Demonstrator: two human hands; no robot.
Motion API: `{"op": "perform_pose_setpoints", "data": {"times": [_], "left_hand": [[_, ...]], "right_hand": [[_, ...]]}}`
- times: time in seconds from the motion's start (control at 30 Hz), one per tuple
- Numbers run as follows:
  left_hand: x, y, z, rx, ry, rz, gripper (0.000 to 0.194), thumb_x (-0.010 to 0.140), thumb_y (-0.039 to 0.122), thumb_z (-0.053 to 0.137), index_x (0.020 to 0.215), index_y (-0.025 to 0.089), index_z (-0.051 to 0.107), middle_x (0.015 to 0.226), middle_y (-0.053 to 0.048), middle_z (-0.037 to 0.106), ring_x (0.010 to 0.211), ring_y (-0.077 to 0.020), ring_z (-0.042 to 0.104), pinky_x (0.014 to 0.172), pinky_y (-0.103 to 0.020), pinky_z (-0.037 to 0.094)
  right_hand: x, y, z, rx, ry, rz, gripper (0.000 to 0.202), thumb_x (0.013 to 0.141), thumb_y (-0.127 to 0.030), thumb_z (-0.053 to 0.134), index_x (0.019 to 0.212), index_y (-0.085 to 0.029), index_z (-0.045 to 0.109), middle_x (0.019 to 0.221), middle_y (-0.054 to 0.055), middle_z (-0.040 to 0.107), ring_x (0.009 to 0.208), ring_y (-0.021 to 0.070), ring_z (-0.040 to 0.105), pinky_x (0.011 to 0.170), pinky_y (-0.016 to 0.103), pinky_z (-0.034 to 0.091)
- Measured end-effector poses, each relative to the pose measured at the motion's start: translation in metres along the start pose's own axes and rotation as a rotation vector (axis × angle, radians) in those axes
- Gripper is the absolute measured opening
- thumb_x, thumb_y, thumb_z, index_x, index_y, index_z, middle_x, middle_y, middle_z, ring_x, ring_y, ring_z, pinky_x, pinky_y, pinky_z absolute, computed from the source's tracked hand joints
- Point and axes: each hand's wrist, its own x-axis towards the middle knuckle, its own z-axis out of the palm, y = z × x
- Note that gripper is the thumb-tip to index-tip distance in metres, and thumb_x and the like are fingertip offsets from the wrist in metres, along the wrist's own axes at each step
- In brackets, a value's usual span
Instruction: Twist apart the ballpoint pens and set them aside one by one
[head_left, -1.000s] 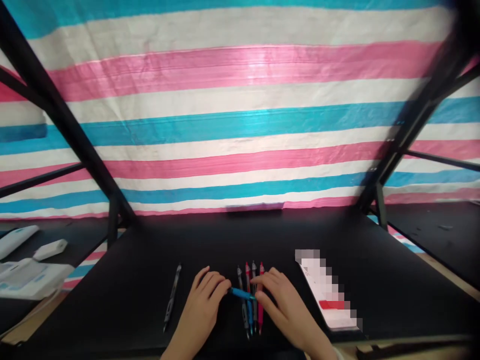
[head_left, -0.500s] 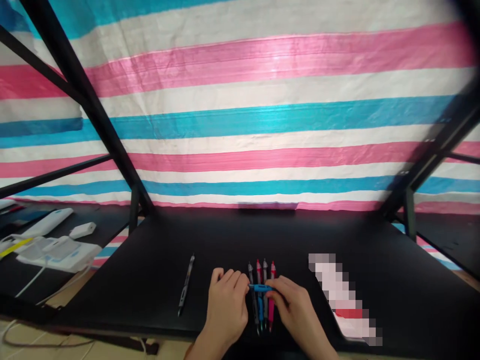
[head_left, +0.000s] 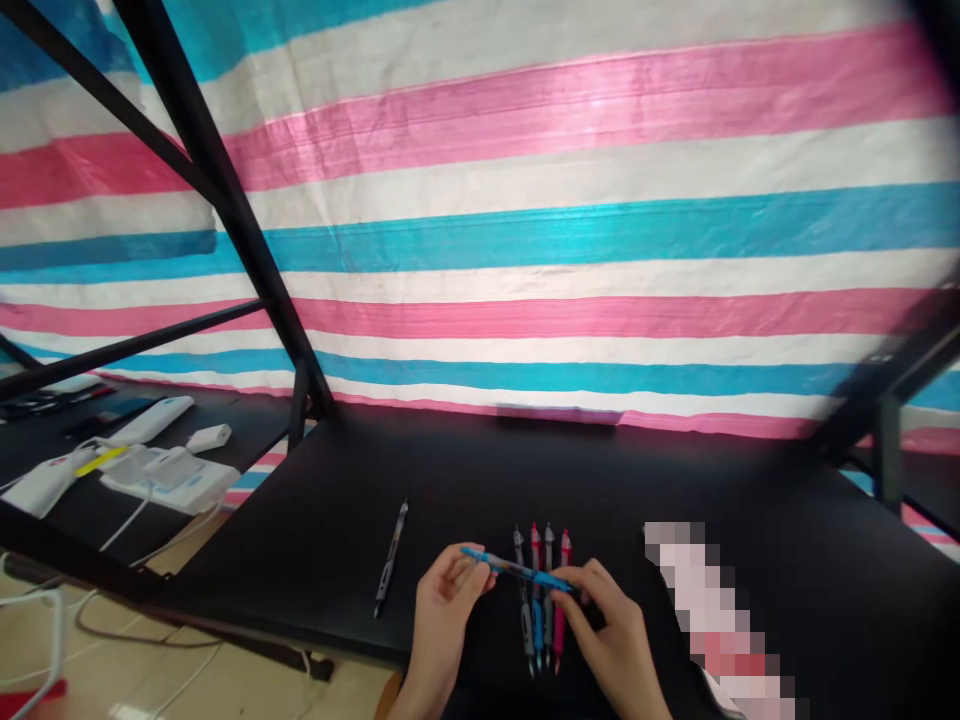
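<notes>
A blue pen (head_left: pixel 517 569) is held crosswise, slightly tilted, above several pens laid side by side. The fingers of my left hand (head_left: pixel 448 600) are closed around its left part, with the blue end poking out past them. At its right end, my right hand (head_left: pixel 606 620) pinches it between thumb and fingers. Beneath are a grey pen (head_left: pixel 526 620), a blue-gripped pen with a red top (head_left: pixel 537 618), another grey pen (head_left: pixel 549 605) and a pink pen (head_left: pixel 559 625). Off to the left lies a lone grey-black pen (head_left: pixel 391 560), apart from both hands.
A pixelated pale, flat object (head_left: pixel 712 610) lies right of my hands on the black tabletop (head_left: pixel 480 470). Beyond the left frame bar (head_left: pixel 247 220) sit a white power strip (head_left: pixel 172 485), chargers and cables. A striped sheet (head_left: pixel 570 230) hangs behind.
My left hand has turned from a closed fist with its back up, exposing its fingers and more of the blue pen. The pen is now more tilted. The camera view has swung left.
</notes>
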Motion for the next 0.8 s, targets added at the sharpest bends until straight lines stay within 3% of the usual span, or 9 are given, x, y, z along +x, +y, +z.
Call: {"op": "perform_pose_setpoints", "data": {"times": [0.17,0.33,0.5,0.6,0.7,0.8], "left_hand": [[-0.0023,0.0033,0.0021,-0.060,-0.006,0.027,0.027,0.072,0.037,0.084,0.085,0.018,0.070,0.079,-0.004,0.070,0.076,-0.0163,0.066,0.071,-0.027,0.055],[-0.0009,0.0026,0.0000,-0.080,-0.019,0.060,0.022,0.075,0.032,0.082,0.087,0.019,0.069,0.084,-0.004,0.072,0.082,-0.0181,0.069,0.074,-0.028,0.056],[0.0016,-0.0010,-0.0012,-0.034,-0.024,0.085,0.023,0.074,0.033,0.083,0.085,0.018,0.069,0.082,-0.004,0.072,0.081,-0.0179,0.069,0.076,-0.028,0.056],[0.0016,0.0017,-0.0003,-0.051,-0.027,0.084,0.024,0.072,0.032,0.084,0.085,0.018,0.069,0.084,-0.004,0.072,0.084,-0.0186,0.069,0.078,-0.030,0.057],[0.0008,0.0053,0.0010,-0.064,-0.030,0.076,0.027,0.070,0.033,0.086,0.084,0.018,0.069,0.084,-0.004,0.072,0.084,-0.0189,0.070,0.078,-0.030,0.058],[0.0006,0.0068,0.0019,-0.068,-0.036,0.080,0.029,0.068,0.034,0.087,0.084,0.018,0.068,0.085,-0.004,0.073,0.084,-0.0190,0.070,0.078,-0.030,0.058]], "right_hand": [[-0.0031,-0.0041,0.0005,0.050,0.021,0.081,0.016,0.092,-0.034,0.065,0.098,-0.022,0.073,0.078,0.002,0.066,0.071,0.0191,0.059,0.067,0.027,0.048],[-0.0019,-0.0031,-0.0016,0.100,-0.046,0.194,0.037,0.099,-0.040,0.051,0.070,-0.020,0.062,0.067,0.001,0.057,0.064,0.0175,0.056,0.059,0.026,0.042],[-0.0019,0.0022,0.0036,0.123,0.039,0.207,0.021,0.088,-0.039,0.067,0.083,-0.019,0.063,0.071,0.000,0.058,0.064,0.0165,0.052,0.060,0.025,0.043],[-0.0002,0.0008,0.0027,0.158,0.023,0.216,0.024,0.092,-0.042,0.063,0.089,-0.019,0.064,0.073,0.000,0.060,0.064,0.0160,0.052,0.060,0.026,0.042],[0.0026,-0.0020,0.0012,0.183,0.005,0.219,0.036,0.098,-0.045,0.051,0.077,-0.018,0.063,0.069,0.001,0.060,0.065,0.0166,0.054,0.061,0.026,0.041],[0.0043,-0.0031,0.0010,0.180,0.029,0.206,0.042,0.096,-0.048,0.054,0.069,-0.018,0.061,0.066,0.001,0.059,0.064,0.0164,0.054,0.060,0.026,0.041]]}}
